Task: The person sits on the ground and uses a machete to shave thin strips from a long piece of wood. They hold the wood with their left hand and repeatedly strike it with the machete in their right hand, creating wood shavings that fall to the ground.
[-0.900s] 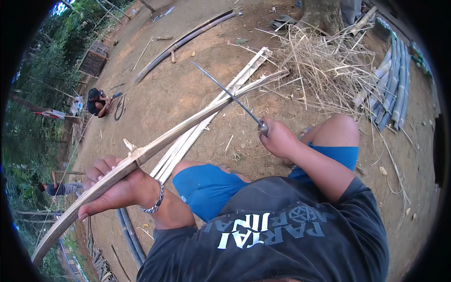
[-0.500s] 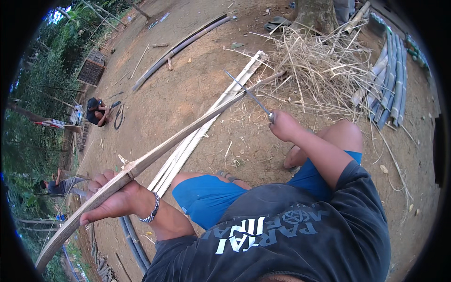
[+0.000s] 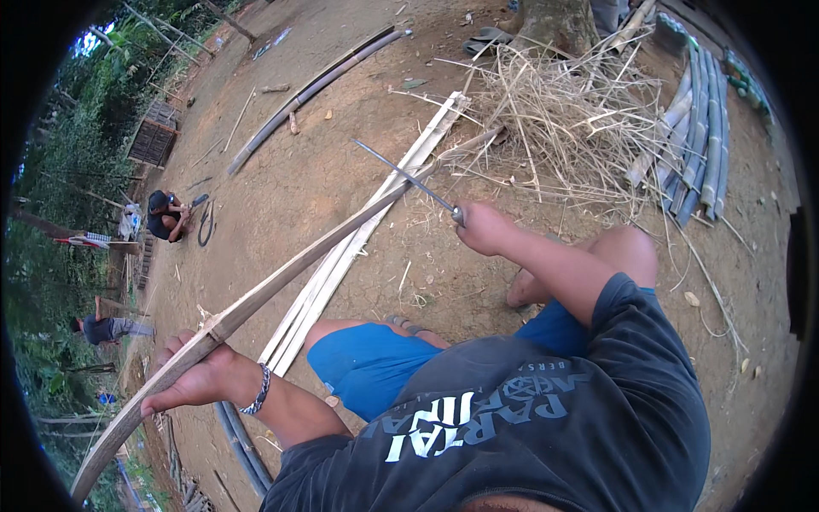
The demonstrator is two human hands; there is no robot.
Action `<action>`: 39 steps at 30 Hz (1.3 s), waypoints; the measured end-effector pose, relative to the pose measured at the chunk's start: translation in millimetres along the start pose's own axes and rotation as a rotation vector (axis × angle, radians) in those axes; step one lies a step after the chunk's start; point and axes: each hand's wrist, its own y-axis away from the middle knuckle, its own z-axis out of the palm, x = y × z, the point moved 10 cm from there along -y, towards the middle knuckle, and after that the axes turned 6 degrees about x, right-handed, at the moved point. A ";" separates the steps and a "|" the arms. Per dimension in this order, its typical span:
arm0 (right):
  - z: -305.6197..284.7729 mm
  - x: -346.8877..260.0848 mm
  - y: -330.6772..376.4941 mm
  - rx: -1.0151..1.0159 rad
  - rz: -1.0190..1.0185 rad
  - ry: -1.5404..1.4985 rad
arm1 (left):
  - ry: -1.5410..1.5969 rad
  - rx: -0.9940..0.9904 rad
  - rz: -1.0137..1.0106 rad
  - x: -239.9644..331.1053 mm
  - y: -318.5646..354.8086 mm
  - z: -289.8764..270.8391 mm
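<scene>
Your left hand (image 3: 200, 375) is holding a long split-bamboo strip (image 3: 286, 273), its grip wrapping the piece just beside a node, thumb lying along the near side, fingers curling behind. The strip is running from lower left up toward a heap of dry shavings (image 3: 563, 128), its broad side brown and grainy, its upper edge paler, a ragged tuft of fibre sticking out by the node. Your right hand (image 3: 485, 228) is holding a thin, straight grey blade (image 3: 384, 160) by its handle, grip curled tight; the blade is crossing the strip toward its far end, though you cannot tell here whether they are touching. Pale, flat strips (image 3: 328, 286) are lying lengthwise on cracked brown earth (image 3: 281, 183). The shavings are tangling, straw-coloured and wiry, near smooth grey-green bamboo poles (image 3: 708, 136).
</scene>
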 end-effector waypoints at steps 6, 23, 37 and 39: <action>29.1 74.2 -28.9 0.090 0.100 -0.119 | 0.014 0.036 -0.071 -8.8 8.4 9.4; 13.7 0.2 -8.3 0.010 -0.119 -0.019 | -0.015 0.080 -0.064 -3.3 6.5 0.2; 13.1 78.3 -8.5 0.123 0.247 -0.080 | 0.265 -0.296 -0.073 14.0 13.4 17.1; 3.7 25.8 10.9 0.063 0.140 -0.106 | 0.427 -0.452 -0.143 9.5 12.4 25.2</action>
